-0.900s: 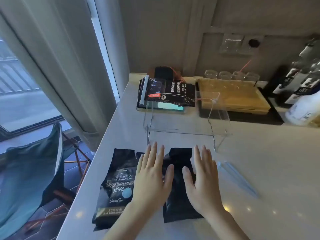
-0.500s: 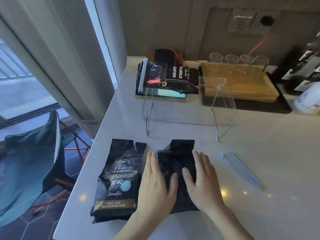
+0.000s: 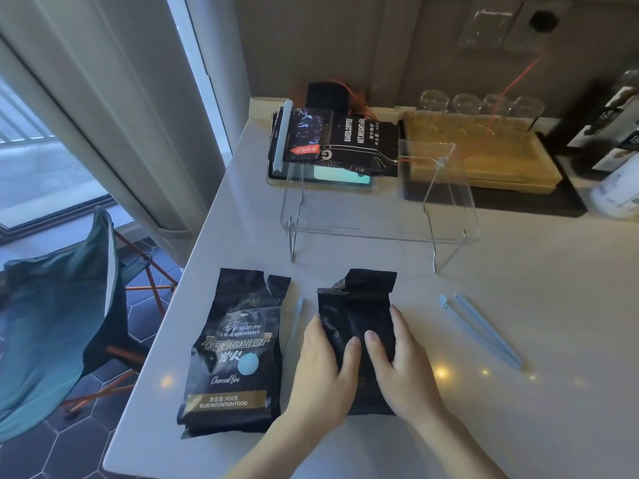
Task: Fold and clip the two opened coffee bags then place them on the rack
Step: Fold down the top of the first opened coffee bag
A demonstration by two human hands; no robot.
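Note:
Two opened black coffee bags lie flat on the white counter. The left bag (image 3: 238, 347) shows its printed front and a torn top. My left hand (image 3: 325, 371) and my right hand (image 3: 404, 361) press on the lower half of the plain right bag (image 3: 356, 305), thumbs on top, fingers wrapped round its sides. Its torn top is crumpled. A light blue clip (image 3: 480, 330) lies right of the bags, and another blue clip (image 3: 296, 323) peeks out between them. The clear acrylic rack (image 3: 380, 233) stands behind the bags, its near part bare.
A clipped coffee bag (image 3: 339, 143) lies at the rack's back left. Behind stand a wooden tray (image 3: 484, 157) with glasses (image 3: 480, 105), and bottles (image 3: 619, 188) at the right. The counter's left edge drops to a folding chair (image 3: 58, 305) by the window.
My hands slid from flat on the bag's top half down to its lower half and now grip its sides. The view tilted down and closer.

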